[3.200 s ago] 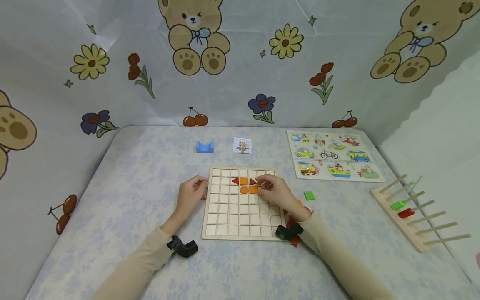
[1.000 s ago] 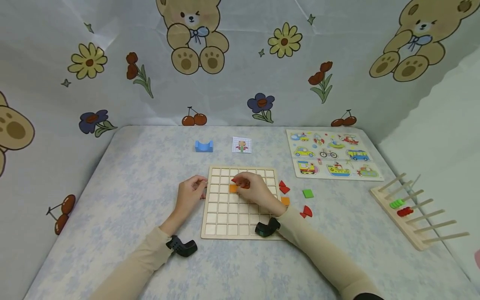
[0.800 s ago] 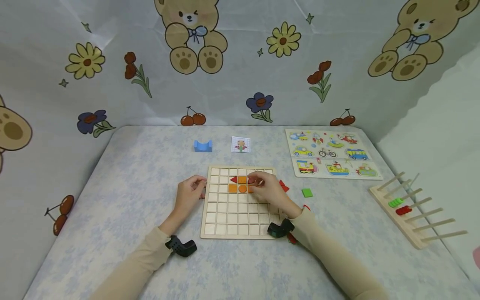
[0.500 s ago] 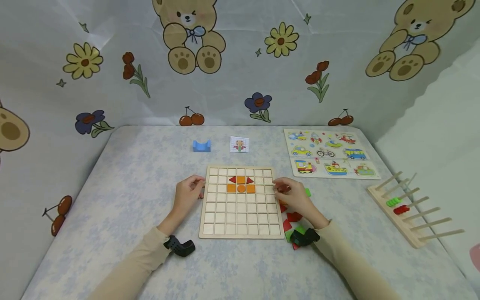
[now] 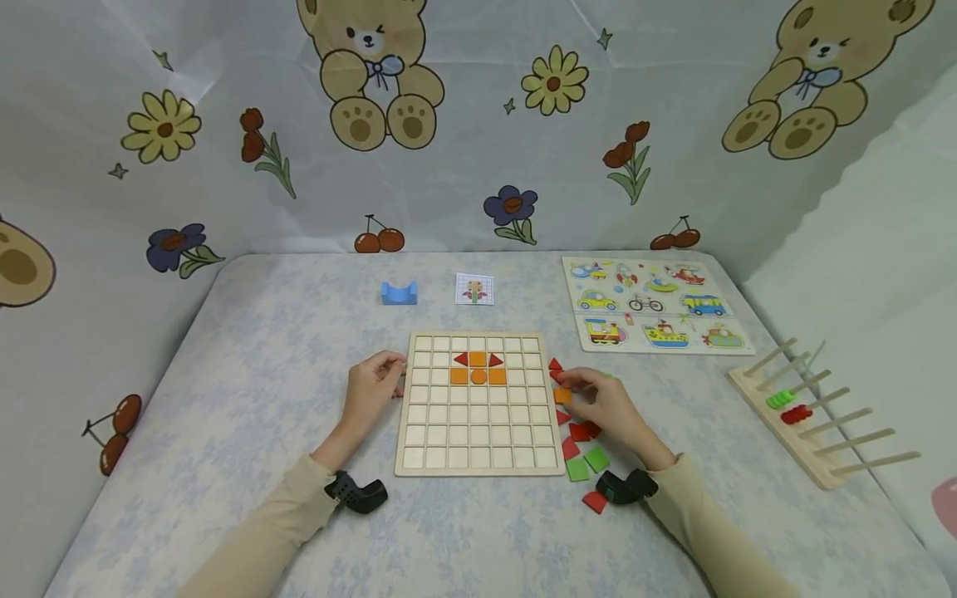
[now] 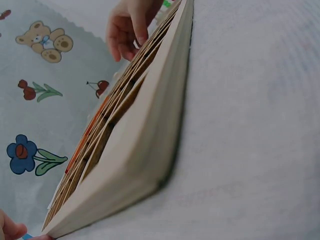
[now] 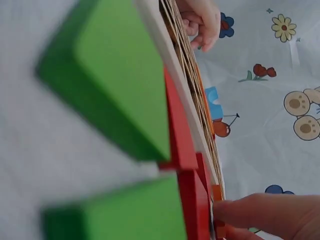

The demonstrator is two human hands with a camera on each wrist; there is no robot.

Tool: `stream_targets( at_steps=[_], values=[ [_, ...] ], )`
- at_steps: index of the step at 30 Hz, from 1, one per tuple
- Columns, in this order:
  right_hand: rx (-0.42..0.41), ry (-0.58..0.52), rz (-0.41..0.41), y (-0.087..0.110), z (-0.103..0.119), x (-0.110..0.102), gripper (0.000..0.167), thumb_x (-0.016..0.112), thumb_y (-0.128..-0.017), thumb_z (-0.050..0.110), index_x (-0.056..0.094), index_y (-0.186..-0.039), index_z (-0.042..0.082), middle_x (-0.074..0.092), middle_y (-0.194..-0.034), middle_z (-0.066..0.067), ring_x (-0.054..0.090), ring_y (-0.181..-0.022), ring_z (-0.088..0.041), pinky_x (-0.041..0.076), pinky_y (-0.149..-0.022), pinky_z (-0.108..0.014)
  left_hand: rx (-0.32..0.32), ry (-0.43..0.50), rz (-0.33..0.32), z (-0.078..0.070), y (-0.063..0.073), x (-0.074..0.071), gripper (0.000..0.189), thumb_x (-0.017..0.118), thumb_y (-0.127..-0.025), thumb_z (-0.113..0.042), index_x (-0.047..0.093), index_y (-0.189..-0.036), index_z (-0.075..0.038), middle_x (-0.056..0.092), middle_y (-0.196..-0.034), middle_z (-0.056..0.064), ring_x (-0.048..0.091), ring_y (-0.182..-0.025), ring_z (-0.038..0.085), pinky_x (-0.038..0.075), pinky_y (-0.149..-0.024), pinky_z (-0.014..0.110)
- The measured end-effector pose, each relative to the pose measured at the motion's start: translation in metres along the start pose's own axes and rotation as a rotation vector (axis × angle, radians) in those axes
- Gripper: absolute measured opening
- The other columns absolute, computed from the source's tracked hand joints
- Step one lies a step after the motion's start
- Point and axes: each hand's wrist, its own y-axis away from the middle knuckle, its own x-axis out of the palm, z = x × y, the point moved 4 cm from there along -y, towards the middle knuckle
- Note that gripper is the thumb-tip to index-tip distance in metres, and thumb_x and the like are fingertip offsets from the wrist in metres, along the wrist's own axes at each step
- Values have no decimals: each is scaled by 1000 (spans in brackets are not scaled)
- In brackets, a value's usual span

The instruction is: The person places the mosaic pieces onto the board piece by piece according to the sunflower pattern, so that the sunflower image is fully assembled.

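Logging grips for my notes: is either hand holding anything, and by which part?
The left hand is at the left edge of the board, the right hand at a loose orange square; whether either grips cannot be told.

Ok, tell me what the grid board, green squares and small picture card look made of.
Grid board: apparently wood, matte, from its pale tan colour and brownish dividers.
Green squares: probably painted wood, smooth, from their thick, solid-looking sides and even colour; plastic is possible.
Small picture card: likely paper or card, from its flat, printed look; finish unclear.
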Motion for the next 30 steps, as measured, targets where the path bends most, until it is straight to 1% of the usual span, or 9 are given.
stream_targets(
  at_steps=[1, 2, 4, 8, 14, 18, 23, 27, 30],
  values=[
    [3, 2, -6, -1, 2, -1, 35, 71, -82, 3, 64, -116, 4, 68, -106, -11, 60, -93, -23, 51, -80, -30, -4, -6, -2, 0, 0, 0, 19, 55, -96, -12, 69, -101, -1, 72, -87, 19, 60, -49, 13, 51, -49, 25],
    [0, -3, -12, -3, 4, -1, 35, 71, -82, 3, 64, -116, 3, 68, -106, -12, 59, -92, -24, 51, -80, -31, 3, -8, -8, 5, -1, 0, 19, 55, -96, -13, 69, -100, -3, 72, -86, 18, 59, -48, 10, 51, -49, 24],
    [-13, -4, -24, -8, 11, 1, 36, 72, -81, 2, 63, -116, 1, 68, -106, -14, 59, -90, -24, 52, -80, -33, 1, -13, -10, 5, -1, -1, 19, 55, -96, -13, 69, -100, -2, 72, -87, 19, 59, -48, 10, 51, -49, 24],
    [-57, -22, -18, -19, 33, 17, 37, 74, -80, 3, 63, -116, -1, 68, -103, -16, 61, -88, -25, 53, -77, -33, -7, 0, -4, 5, -1, -1, 19, 55, -96, -14, 69, -101, -2, 72, -88, 19, 59, -49, 10, 51, -49, 24],
    [-114, -68, 71, -36, 64, 57, 36, 73, -79, 0, 65, -113, -1, 69, -100, -12, 59, -84, -21, 52, -74, -27, -20, 23, 10, 6, -1, 1, 21, 55, -96, -16, 70, -102, -2, 72, -90, 21, 60, -51, 12, 51, -50, 23],
    [-82, -123, 128, -44, 71, 75, 35, 71, -78, -3, 65, -113, 0, 70, -105, -13, 57, -83, -19, 49, -72, -22, -19, 29, 14, 6, -2, 4, 21, 55, -96, -15, 70, -102, -2, 72, -90, 21, 60, -51, 12, 51, -50, 23],
    [-44, -158, 129, -46, 73, 82, 34, 71, -78, -6, 66, -111, -1, 69, -107, -15, 56, -81, -20, 45, -68, -19, -12, 8, 8, 5, -1, 4, 18, 55, -96, -13, 70, -100, -3, 72, -87, 19, 59, -49, 11, 51, -49, 24],
    [-57, -165, 133, -46, 72, 82, 34, 70, -79, -6, 66, -112, 0, 69, -107, -14, 56, -81, -20, 46, -68, -18, -12, -2, -6, 5, -2, 2, 18, 55, -96, -11, 70, -99, -3, 72, -86, 17, 58, -49, 11, 50, -48, 24],
    [-71, -137, 121, -46, 71, 76, 33, 69, -80, -3, 66, -113, 0, 69, -103, -12, 57, -81, -18, 49, -70, -20, -13, 1, -7, 5, -1, 1, 18, 55, -96, -12, 70, -99, -3, 71, -86, 18, 58, -49, 11, 50, -49, 24]
  ],
)
